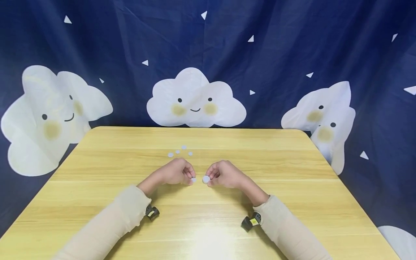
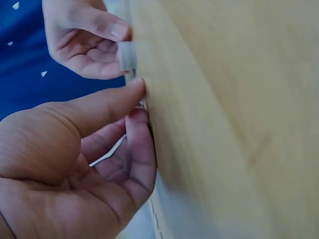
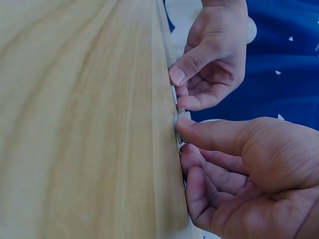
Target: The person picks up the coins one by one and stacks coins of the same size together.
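Note:
Near the middle of the table [image 1: 208, 216] both hands face each other a short way apart. My left hand [image 1: 178, 171] pinches a small pale round disc [image 1: 193, 180] between thumb and fingers, low at the tabletop. My right hand [image 1: 225, 175] has its thumb and fingertips on a short stack of pale discs [image 1: 206, 179]. From the left wrist view the stack [image 2: 127, 56] shows its layered side, standing on the wood. The disc in the left hand appears edge-on in the right wrist view, thin and pale.
Several loose pale discs [image 1: 170, 155] lie flat on the wood beyond the left hand. A dark blue curtain [image 1: 269, 65] with clouds hangs behind the table's far edge. Black wrist cameras [image 1: 250, 222] hang beside both beige sleeves [image 1: 289, 227].

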Demonstrator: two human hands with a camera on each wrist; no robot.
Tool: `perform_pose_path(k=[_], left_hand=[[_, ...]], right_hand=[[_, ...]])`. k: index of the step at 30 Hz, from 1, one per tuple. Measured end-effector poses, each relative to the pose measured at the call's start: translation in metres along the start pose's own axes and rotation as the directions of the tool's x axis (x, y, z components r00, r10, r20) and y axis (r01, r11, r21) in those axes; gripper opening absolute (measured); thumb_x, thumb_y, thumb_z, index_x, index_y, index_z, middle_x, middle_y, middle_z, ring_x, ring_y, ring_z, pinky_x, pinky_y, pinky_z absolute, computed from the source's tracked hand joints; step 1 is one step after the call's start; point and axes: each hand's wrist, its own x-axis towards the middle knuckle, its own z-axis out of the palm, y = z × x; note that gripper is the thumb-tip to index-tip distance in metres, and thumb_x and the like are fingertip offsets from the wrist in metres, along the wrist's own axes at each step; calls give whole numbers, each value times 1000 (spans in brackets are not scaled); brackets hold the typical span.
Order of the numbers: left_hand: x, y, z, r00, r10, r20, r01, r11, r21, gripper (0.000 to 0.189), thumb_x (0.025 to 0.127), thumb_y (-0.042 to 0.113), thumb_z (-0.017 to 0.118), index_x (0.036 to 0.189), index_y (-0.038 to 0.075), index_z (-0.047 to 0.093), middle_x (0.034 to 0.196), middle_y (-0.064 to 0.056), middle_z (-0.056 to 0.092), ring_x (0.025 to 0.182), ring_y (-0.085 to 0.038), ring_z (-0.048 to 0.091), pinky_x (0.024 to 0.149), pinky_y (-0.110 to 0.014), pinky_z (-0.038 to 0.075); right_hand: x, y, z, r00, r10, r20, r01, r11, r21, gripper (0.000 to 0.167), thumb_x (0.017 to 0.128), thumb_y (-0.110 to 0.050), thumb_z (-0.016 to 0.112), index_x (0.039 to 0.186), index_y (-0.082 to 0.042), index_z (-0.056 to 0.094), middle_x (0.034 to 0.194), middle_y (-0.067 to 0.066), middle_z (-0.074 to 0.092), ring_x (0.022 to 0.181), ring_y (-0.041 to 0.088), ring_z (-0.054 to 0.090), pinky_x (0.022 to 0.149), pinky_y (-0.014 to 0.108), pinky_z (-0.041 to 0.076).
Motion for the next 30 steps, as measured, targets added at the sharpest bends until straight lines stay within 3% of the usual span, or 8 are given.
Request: perform_pose_path(k=[11,17,30], left_hand=[[-3,-3,4,997,-52,-54,47,994,-94,16,80,-1,82,91,7,74,86,-1,69,83,-17,64,75,-30,56],[-5,-4,6,997,-43,-58,37,994,-102,16,79,-1,82,90,7,74,84,-1,69,81,-17,64,75,-30,56],[-4,-4,7,998,-51,-47,46,993,-105,15,80,0,82,90,7,74,85,-1,68,82,-17,63,77,-30,56]], right_hand=[[1,-2,-4,999,41,4,-41,999,20,27,81,-5,86,105,-2,73,89,1,72,83,12,68,81,28,57],[2,-6,-11,996,52,66,-56,997,54,37,80,-7,87,112,3,70,93,6,73,87,16,70,85,31,58],[23,-22,-35,983,36,179,-14,992,-123,51,85,-17,84,127,4,64,104,11,74,94,18,71,89,36,56]])
